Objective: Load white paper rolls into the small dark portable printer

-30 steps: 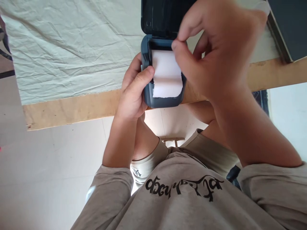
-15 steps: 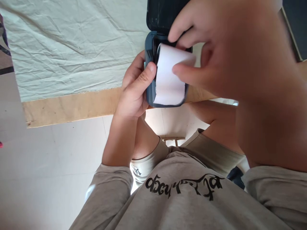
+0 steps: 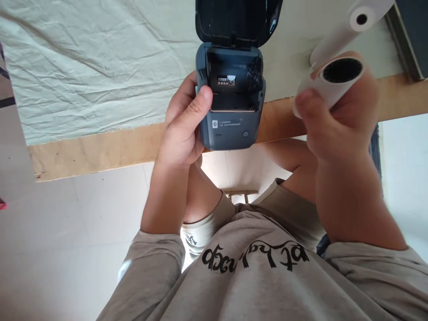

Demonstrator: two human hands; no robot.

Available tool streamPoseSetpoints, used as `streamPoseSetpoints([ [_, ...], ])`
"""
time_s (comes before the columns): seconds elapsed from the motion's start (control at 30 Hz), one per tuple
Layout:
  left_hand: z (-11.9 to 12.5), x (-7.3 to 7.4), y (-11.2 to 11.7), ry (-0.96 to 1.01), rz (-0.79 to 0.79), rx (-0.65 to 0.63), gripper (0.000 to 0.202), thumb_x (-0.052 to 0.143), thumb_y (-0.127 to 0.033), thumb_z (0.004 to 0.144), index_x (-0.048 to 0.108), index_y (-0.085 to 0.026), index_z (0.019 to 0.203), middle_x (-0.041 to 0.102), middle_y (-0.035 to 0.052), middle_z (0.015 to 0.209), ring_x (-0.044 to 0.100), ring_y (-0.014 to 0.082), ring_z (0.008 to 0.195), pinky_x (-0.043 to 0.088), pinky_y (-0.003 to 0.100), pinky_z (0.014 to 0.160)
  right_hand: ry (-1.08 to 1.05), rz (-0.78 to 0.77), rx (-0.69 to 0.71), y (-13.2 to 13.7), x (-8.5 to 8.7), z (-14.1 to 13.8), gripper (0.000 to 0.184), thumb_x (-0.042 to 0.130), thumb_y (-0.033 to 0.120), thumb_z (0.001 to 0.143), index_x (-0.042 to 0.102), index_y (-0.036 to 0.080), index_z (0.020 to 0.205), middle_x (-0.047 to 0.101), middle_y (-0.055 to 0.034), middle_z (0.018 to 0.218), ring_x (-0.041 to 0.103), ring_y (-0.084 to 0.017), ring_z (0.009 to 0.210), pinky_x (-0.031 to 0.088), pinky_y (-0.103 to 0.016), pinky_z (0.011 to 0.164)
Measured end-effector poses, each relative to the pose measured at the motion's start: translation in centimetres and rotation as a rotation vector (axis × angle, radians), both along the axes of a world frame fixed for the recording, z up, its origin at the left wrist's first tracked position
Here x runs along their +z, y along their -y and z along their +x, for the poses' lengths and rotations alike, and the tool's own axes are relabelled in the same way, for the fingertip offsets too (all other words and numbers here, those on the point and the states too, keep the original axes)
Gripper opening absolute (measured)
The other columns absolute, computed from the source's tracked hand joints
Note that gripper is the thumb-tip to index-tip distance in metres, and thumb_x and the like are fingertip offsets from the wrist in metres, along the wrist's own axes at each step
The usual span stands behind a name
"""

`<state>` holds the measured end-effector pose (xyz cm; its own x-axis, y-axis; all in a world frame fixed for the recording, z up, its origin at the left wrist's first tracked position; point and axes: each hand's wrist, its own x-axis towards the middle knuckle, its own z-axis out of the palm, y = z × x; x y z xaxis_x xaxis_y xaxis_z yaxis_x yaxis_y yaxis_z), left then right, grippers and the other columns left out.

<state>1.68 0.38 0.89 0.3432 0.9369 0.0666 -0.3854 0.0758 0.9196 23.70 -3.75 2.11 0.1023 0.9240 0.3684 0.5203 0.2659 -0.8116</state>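
My left hand [image 3: 183, 122] is closed round the left side of a small dark blue portable printer [image 3: 230, 129], thumb on its rim. The printer's black lid [image 3: 237, 22] is raised, and the paper bay inside holds no roll. A small label and a Bluetooth mark show on the body, with a power button near the lower edge. To the right, my right hand [image 3: 344, 120] grips a white paper roll [image 3: 337, 91] whose dark end faces up. That roll is apart from the printer.
Past my right hand, a longer white paper roll [image 3: 337, 40] with a small black core is on the table. A dark flat object [image 3: 411, 35] lies at the far right. Pale wrinkled cloth [image 3: 100, 71] covers the table, which has a bare wooden front edge [image 3: 96, 156].
The white paper roll has come out of the printer in my right hand, which moved to the right. My left hand keeps the printer nearly in place. The longer roll has come into sight.
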Motion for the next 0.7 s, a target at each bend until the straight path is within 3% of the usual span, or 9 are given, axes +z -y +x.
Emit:
streamPoseSetpoints([
  [0.07,0.0,-0.3,-0.2,-0.013,0.012,-0.01,0.034,0.06,-0.051,0.09,0.067,-0.025,0.109,0.072,0.0061,0.11,0.06,0.0293,0.123,0.054,0.043,0.096,0.254,0.069,0.017,-0.8,0.6,-0.2,0.036,0.052,0.055,0.091,0.047,0.02,0.082,0.049,-0.0004,0.082,0.057,-0.015,0.088,0.052,-0.043,0.087],
  [0.17,0.0,-0.5,-0.2,0.002,0.029,-0.014,0.033,0.059,-0.048,0.091,0.066,-0.024,0.111,0.072,0.0055,0.109,0.058,0.0287,0.126,0.054,0.044,0.099,0.461,0.108,0.028,-2.1,1.3,-0.4,0.035,0.044,0.054,0.094,0.05,0.02,0.096,0.059,-0.0032,0.095,0.06,-0.017,0.094,0.053,-0.041,0.085],
  [0.27,0.1,-0.3,0.0,0.026,0.026,0.009,0.031,0.059,-0.047,0.091,0.066,-0.023,0.11,0.072,0.0053,0.107,0.058,0.0276,0.126,0.055,0.042,0.096,0.514,0.019,0.009,-2.9,1.2,-0.6,0.035,0.051,0.049,0.091,0.049,0.019,0.109,0.063,-0.0041,0.108,0.063,-0.016,0.092,0.055,-0.036,0.079],
  [0.37,0.2,-0.2,0.2,-0.003,-0.019,0.016,0.028,0.06,-0.045,0.091,0.066,-0.024,0.109,0.072,0.0049,0.104,0.062,0.0256,0.121,0.057,0.037,0.089,0.546,-0.116,-0.044,-2.7,0.9,-1.0,0.033,0.063,0.032,0.082,0.05,0.021,0.11,0.066,-0.0013,0.102,0.066,-0.02,0.087,0.055,-0.043,0.082],
  [0.43,0.2,-0.3,0.1,-0.01,-0.021,0.034,0.028,0.058,-0.045,0.091,0.064,-0.024,0.109,0.072,0.0049,0.102,0.064,0.0246,0.116,0.057,0.034,0.08,0.546,-0.201,-0.05,-2.1,1.0,-1.2,0.043,0.064,0.028,0.079,0.048,0.022,0.118,0.068,-0.0007,0.099,0.067,-0.022,0.085,0.055,-0.049,0.081],
  [0.5,0.2,-0.4,0.0,-0.007,0.007,0.044,0.031,0.056,-0.048,0.092,0.064,-0.024,0.109,0.071,0.0054,0.099,0.066,0.024,0.11,0.055,0.032,0.071,0.508,-0.223,-0.017,-1.2,1.3,-0.8,0.055,0.066,0.031,0.08,0.042,0.024,0.128,0.068,-0.0017,0.11,0.068,-0.023,0.098,0.055,-0.049,0.087],
  [0.57,0.2,-0.4,0.0,-0.014,0.019,0.042,0.033,0.055,-0.05,0.093,0.065,-0.023,0.108,0.071,0.0062,0.099,0.067,0.0236,0.106,0.053,0.031,0.065,0.434,-0.114,-0.02,-0.3,1.5,0.2,0.055,0.065,0.033,0.081,0.042,0.028,0.131,0.063,-0.0019,0.124,0.064,-0.022,0.113,0.055,-0.043,0.09],
  [0.67,0.1,-0.2,0.0,-0.029,-0.002,0.021,0.031,0.058,-0.047,0.092,0.066,-0.022,0.107,0.07,0.0069,0.098,0.068,0.0232,0.1,0.048,0.029,0.054,0.319,0.178,-0.262,0.1,1.0,2.6,0.031,0.06,0.03,0.082,0.059,0.024,0.113,0.063,-0.0028,0.108,0.064,-0.016,0.088,0.046,-0.034,0.066],
  [0.7,0.2,-0.2,0.0,-0.031,-0.008,0.014,0.03,0.059,-0.047,0.091,0.066,-0.022,0.107,0.07,0.0066,0.096,0.069,0.0234,0.098,0.047,0.029,0.052,0.308,0.202,-0.293,0.0,0.7,3.4,0.034,0.061,0.03,0.08,0.058,0.024,0.114,0.062,-0.0015,0.103,0.062,-0.014,0.084,0.041,-0.03,0.061],
])
